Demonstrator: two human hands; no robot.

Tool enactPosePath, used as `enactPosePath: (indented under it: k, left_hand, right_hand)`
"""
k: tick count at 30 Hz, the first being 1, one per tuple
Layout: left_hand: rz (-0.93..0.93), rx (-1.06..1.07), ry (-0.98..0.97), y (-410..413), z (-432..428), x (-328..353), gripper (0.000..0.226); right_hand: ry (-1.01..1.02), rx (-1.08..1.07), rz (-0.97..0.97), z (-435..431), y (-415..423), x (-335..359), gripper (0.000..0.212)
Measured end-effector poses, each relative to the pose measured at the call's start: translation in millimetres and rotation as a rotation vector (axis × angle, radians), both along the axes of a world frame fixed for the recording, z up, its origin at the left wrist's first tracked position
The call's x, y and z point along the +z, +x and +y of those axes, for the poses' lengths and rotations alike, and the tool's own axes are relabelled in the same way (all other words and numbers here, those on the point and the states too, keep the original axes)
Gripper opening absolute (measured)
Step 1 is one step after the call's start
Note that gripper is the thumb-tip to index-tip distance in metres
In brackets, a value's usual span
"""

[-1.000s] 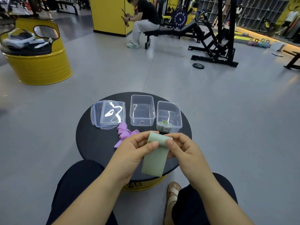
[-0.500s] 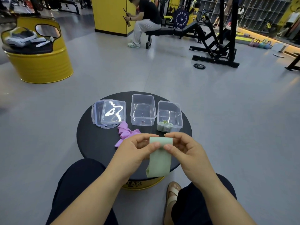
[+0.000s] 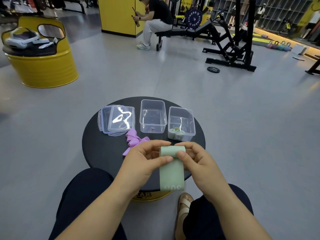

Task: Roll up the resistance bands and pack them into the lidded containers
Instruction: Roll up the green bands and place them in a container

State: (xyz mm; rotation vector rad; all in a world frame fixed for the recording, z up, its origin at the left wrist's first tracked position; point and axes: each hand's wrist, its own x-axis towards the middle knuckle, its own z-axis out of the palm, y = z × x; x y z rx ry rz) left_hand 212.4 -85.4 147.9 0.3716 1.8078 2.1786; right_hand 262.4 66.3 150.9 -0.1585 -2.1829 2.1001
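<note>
A pale green resistance band [image 3: 171, 170] hangs over the near edge of the round black table [image 3: 103, 149], its top end curled into a small roll. My left hand [image 3: 147, 161] pinches the roll's left side and my right hand [image 3: 195, 160] pinches its right side, thumbs in front. A loose purple band [image 3: 133, 139] lies crumpled on the table behind my left hand. Two clear lidless containers stand at the back: the middle one [image 3: 153, 116] looks empty, the right one [image 3: 181, 123] holds rolled green bands. Clear lids [image 3: 117, 120] are stacked at the back left.
My knees flank the table and a sandalled foot [image 3: 183, 208] rests below it. A yellow drum seat [image 3: 39, 54] stands far left. A seated person [image 3: 155, 19] on a bench, a black rack [image 3: 232, 45] and a weight plate [image 3: 213, 69] occupy the floor beyond.
Both hands have turned the band's top end further, so the roll at the top is thicker and rounder. The hanging tail now shows its printed end.
</note>
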Motion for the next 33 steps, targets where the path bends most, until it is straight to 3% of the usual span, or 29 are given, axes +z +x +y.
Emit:
enactPosePath:
  k: [8, 11, 21, 24, 33]
  left_hand:
    - [-0.022, -0.030, -0.021, 0.3, -1.9, -2.7, 0.037]
    - [-0.071, -0.031, -0.040, 1.4, -2.0, -4.4, 0.048]
    - [-0.122, -0.014, -0.003, 1.1, -3.6, -12.7, 0.041]
    - [-0.115, -0.032, 0.005, 1.6, -4.5, -13.3, 0.039]
    - [-0.116, -0.043, 0.019, 3.6, -2.1, -12.2, 0.040]
  right_hand:
    - [-0.047, 0.023, 0.003, 0.2, 1.6, -4.4, 0.033]
    - [-0.067, 0.011, 0.015, 0.3, 1.6, -5.4, 0.026]
    - [-0.034, 0.005, 0.019, 0.3, 2.0, -7.0, 0.024]
    - [-0.021, -0.003, -0.024, -0.1, 1.4, -6.6, 0.036]
    - [-0.115, -0.047, -0.025, -1.8, 1.0, -7.2, 0.035]
